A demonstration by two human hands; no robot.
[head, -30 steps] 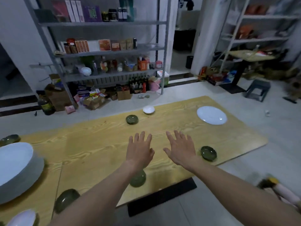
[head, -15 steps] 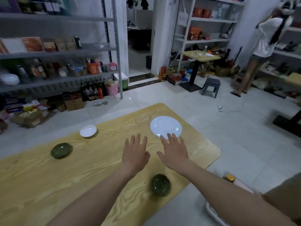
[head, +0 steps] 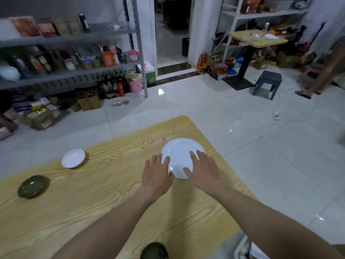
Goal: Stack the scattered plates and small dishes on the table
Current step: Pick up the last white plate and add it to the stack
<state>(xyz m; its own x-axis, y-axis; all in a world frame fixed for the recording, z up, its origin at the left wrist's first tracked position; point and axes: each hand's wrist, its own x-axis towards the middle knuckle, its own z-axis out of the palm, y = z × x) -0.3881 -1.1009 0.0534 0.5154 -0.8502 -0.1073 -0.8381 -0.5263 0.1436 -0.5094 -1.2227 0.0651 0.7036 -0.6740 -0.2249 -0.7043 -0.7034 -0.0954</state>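
White plate [head: 179, 153], left hand [head: 156, 175], right hand [head: 203, 171] flanking

Your left hand [head: 156, 172] and right hand [head: 203, 169] flank the white plate [head: 180, 153] near the counter's [head: 112, 186] far corner. To its left, bare wood runs to the small white dish [head: 73, 158], with a dark green dish [head: 33, 186] beyond that. A second green dish [head: 154, 251] sits near the front edge, between your forearms.

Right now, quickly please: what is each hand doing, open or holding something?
Left hand: open, fingers straight over the left edge of the plate.
Right hand: open, fingers over its right side.
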